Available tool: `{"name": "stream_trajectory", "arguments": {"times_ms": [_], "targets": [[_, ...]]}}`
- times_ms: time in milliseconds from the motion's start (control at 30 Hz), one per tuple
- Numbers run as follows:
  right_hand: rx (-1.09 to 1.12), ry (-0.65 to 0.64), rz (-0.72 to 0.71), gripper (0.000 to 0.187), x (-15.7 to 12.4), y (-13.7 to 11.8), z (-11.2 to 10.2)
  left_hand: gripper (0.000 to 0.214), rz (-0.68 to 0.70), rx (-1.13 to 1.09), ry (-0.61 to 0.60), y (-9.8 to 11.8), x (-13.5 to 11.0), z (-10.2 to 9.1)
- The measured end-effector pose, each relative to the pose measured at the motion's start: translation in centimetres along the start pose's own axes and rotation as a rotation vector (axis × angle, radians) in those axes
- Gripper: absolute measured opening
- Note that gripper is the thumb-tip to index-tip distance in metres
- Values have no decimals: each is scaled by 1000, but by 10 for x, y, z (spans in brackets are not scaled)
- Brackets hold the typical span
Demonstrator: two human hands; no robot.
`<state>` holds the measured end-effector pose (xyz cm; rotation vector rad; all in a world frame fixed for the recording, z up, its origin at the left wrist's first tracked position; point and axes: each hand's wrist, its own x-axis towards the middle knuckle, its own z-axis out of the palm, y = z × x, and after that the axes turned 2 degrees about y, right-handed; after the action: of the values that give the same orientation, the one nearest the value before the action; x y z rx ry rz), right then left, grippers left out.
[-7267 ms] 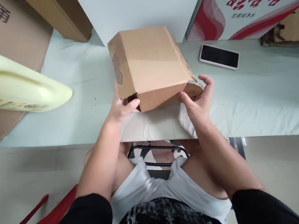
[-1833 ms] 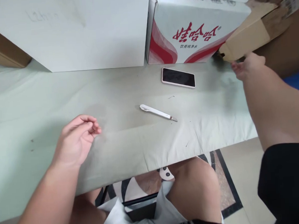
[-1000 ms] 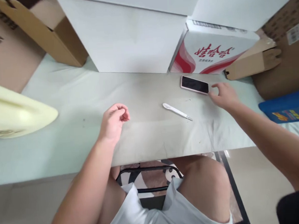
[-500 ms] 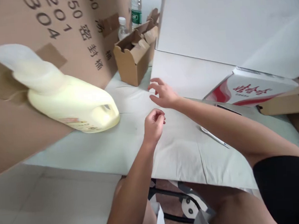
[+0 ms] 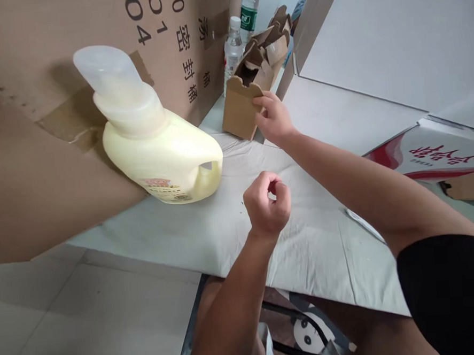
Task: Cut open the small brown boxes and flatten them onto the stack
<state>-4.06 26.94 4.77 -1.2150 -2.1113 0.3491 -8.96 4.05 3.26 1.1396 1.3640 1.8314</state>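
My right hand reaches to the small open cardboard box at the back of the table. Its fingers are closed on the box's near right corner, just below the cut-out rim. Inside the box, brown flaps show, and the rest of its contents is hidden. Closer to me, my left hand hovers over the pale tablecloth. Its fingers curl round towards the thumb in a loop, and I see nothing in them.
A pale yellow jug with a translucent spout stands at the left before a large printed carton. Two plastic bottles stand behind the small box. White panels and a red-and-white box are on the right.
My right hand has gone from open above the cloth to closed on the cardboard box's corner. My left hand stays curled. The view has shifted left.
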Motion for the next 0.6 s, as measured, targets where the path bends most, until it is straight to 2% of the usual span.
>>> {"name": "stream_trajectory", "arguments": {"times_ms": [167,233,267,333,400,433,500,600], "targets": [[280,43,49,30,-101,-20,-61,10,172,136,119,3,-4,-9],[289,70,60,21,-144,-28,-89,9,221,142,211,0,-3,-11],[277,104,62,22,-165,-30,-104,9,236,123,276,-1,-1,-11],[294,189,46,26,-208,-31,-131,7,220,78,391,-5,4,-9],[324,214,38,30,-249,-28,-155,7,152,69,422,-9,9,-6],[323,216,33,29,-268,-25,-165,16,116,69,390,-12,11,-4],[312,238,45,30,-302,-18,-181,31,49,31,226,-16,14,1],[331,275,76,30,-338,-7,-195,33,-27,-120,-48,-19,14,10]]}}
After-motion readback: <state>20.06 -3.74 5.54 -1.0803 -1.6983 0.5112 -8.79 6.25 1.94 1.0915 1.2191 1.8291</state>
